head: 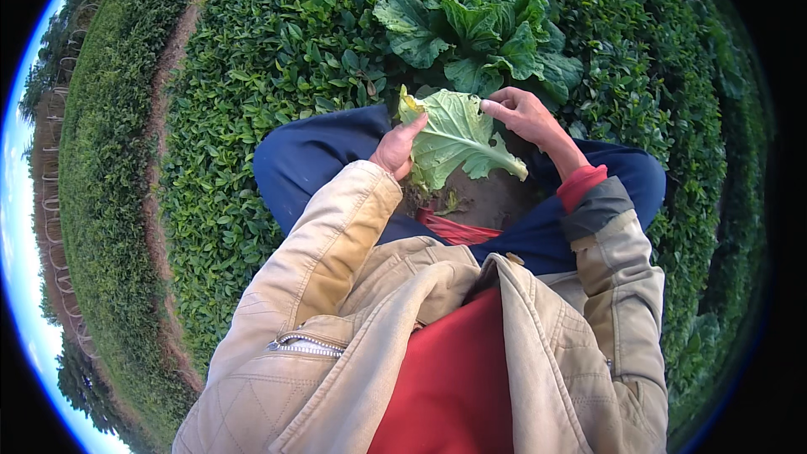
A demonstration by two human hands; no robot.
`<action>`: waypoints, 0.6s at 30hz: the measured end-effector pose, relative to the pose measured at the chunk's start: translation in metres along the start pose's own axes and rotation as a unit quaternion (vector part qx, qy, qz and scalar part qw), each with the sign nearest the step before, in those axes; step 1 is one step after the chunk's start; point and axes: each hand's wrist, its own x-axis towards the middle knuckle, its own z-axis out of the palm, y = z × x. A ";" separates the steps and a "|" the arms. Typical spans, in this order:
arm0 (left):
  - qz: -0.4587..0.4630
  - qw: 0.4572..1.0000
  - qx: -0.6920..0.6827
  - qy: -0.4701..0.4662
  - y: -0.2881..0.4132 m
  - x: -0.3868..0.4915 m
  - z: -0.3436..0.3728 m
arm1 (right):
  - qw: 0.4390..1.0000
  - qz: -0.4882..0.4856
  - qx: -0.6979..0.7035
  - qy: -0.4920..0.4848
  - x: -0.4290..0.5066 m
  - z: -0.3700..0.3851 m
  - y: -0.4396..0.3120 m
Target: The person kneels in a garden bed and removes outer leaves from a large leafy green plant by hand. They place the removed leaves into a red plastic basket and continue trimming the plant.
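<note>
A detached leafy-green leaf (455,132), probably Chinese cabbage, is held up between my knees with its pale, ribbed side showing. It has small holes, ragged edges and a yellowed corner at the upper left; its thick cut stalk points to the lower right. My left hand (397,147) grips the left side, thumb on top and most fingers hidden behind. At the upper right edge, my right hand (526,118) pinches the leaf between thumb and fingertips. Just beyond the hands grows a large cabbage plant (488,28) with broad, wrinkled green leaves, some of them hole-marked.
Dense, low tea-like bushes (271,75) rise on the left, with more bushes (630,69) on the right. Red strips (463,229) lie on bare soil (495,198) between my legs. A narrow dirt path (161,120) runs farther left, beside another hedge row (107,189).
</note>
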 end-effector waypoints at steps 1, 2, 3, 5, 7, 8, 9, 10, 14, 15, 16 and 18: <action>-0.001 1.000 -0.014 -0.001 0.002 -0.001 0.004 | 0.998 -0.045 -0.037 -0.012 0.000 0.000 0.002; -0.002 1.000 -0.027 -0.003 0.004 -0.002 0.008 | 0.997 -0.039 -0.024 -0.070 0.000 0.000 0.004; 0.002 0.999 -0.044 -0.016 0.006 -0.003 0.012 | 0.991 -0.016 -0.019 -0.128 0.001 0.003 0.007; -0.020 0.999 -0.050 0.000 0.010 -0.005 0.017 | 0.981 -0.054 0.022 -0.187 0.005 0.011 0.013; -0.018 0.998 -0.060 -0.007 0.013 -0.006 0.018 | 0.980 -0.027 0.012 -0.194 0.009 0.014 0.017; -0.010 0.998 -0.066 -0.016 0.015 -0.006 0.017 | 0.980 -0.010 0.038 -0.193 0.011 0.014 0.019; -0.004 0.997 -0.071 -0.020 0.016 -0.006 0.016 | 0.980 0.015 0.057 -0.192 0.012 0.013 0.021; 0.014 0.995 -0.103 -0.009 0.016 -0.005 0.015 | 0.979 0.040 0.069 -0.187 0.013 0.011 0.022; 0.039 0.996 -0.079 -0.030 0.019 -0.004 0.004 | 0.967 0.058 0.151 -0.196 0.014 0.005 0.027; 0.044 0.996 -0.062 -0.040 0.019 -0.003 0.001 | 0.968 0.065 0.152 -0.188 0.014 0.004 0.028; 0.049 0.996 -0.047 -0.054 0.019 -0.003 -0.001 | 0.968 0.067 0.157 -0.184 0.014 0.004 0.030; 0.058 0.996 -0.036 -0.058 0.017 -0.001 -0.003 | 0.971 0.065 0.157 -0.170 0.014 0.004 0.032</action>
